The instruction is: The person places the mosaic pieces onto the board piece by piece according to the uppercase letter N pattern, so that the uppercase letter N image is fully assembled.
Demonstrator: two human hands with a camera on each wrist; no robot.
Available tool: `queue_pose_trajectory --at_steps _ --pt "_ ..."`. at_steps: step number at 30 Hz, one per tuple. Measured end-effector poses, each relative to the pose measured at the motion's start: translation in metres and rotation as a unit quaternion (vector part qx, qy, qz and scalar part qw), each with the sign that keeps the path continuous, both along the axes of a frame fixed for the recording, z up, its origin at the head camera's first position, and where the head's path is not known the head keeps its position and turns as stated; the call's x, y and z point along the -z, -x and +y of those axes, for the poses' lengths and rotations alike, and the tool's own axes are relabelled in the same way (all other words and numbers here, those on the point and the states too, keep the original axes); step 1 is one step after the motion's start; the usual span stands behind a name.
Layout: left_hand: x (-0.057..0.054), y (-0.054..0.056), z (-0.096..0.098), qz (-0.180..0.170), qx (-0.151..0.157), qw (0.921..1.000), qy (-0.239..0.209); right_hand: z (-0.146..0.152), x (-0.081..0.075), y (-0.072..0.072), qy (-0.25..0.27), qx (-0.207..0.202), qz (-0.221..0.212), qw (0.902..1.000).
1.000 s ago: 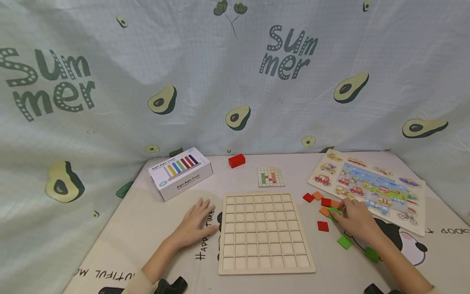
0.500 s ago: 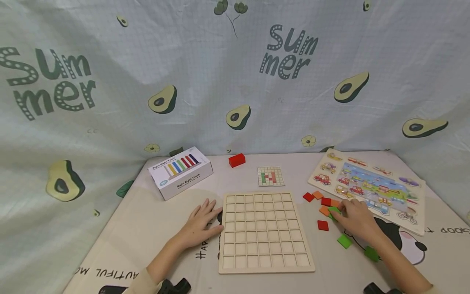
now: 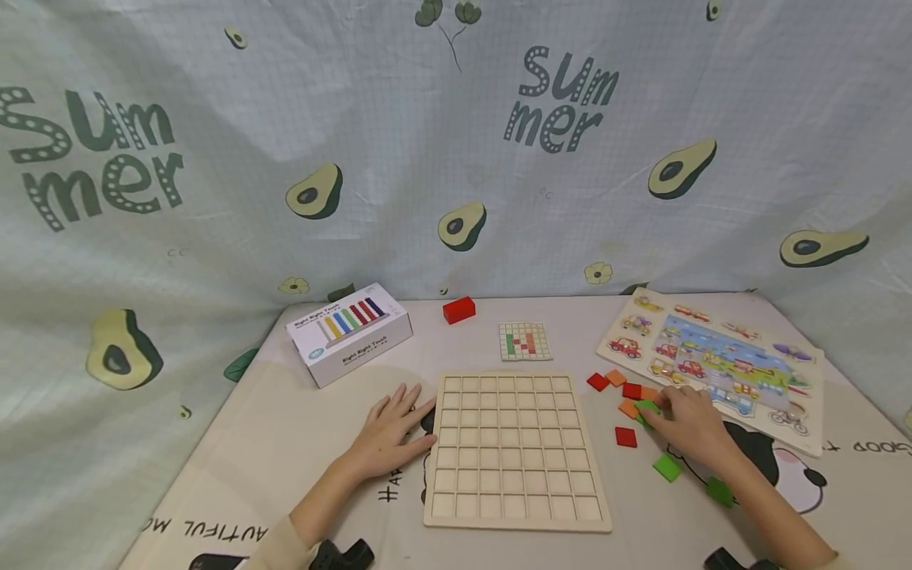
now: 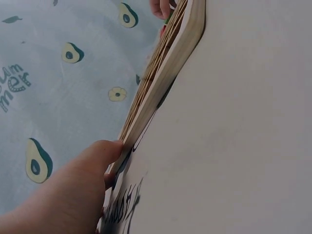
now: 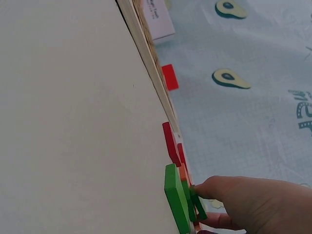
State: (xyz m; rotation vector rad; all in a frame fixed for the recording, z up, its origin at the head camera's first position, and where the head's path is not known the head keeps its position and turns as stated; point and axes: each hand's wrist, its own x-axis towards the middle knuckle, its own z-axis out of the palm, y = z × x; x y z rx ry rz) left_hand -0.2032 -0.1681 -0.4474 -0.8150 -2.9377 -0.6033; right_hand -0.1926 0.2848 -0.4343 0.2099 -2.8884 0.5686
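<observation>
A light wooden grid board (image 3: 518, 524) lies on the table between the hands. My left hand (image 3: 388, 435) rests flat at its left side with spread fingers, the thumb and a fingertip right at the edge. In the left wrist view, the thumb (image 4: 105, 152) meets the board's side. Over at the tile group, my right hand (image 3: 689, 423) pinches a green square tile (image 5: 199, 204) between thumb and fingers. Around it lie red tiles (image 3: 625, 437), orange tiles (image 3: 628, 408) and two more green tiles (image 3: 667, 468), the other one partly behind the forearm.
Behind the board lies a small pattern card (image 3: 525, 342) with coloured squares. A red block (image 3: 459, 310) sits at the back edge, with a white box (image 3: 359, 356) to its left. A wooden vehicle puzzle (image 3: 620, 348) lies at the right, beyond the right hand.
My left hand has slid right to the board's edge, and the board's far end has shifted slightly right. My right hand has stayed at the green tile.
</observation>
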Motion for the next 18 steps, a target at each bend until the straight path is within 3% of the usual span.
queue_pose_trajectory --at_steps 7,18 --pt "0.0023 0.0004 -0.0009 0.009 0.002 1.0000 -0.002 -0.0022 -0.0011 0.0021 0.051 -0.006 -0.016 0.9985" --pt "0.0038 0.0001 -0.0011 0.030 0.006 0.9995 -0.005 -0.0033 -0.0017 0.0000 0.089 -0.003 -0.018 0.9958"
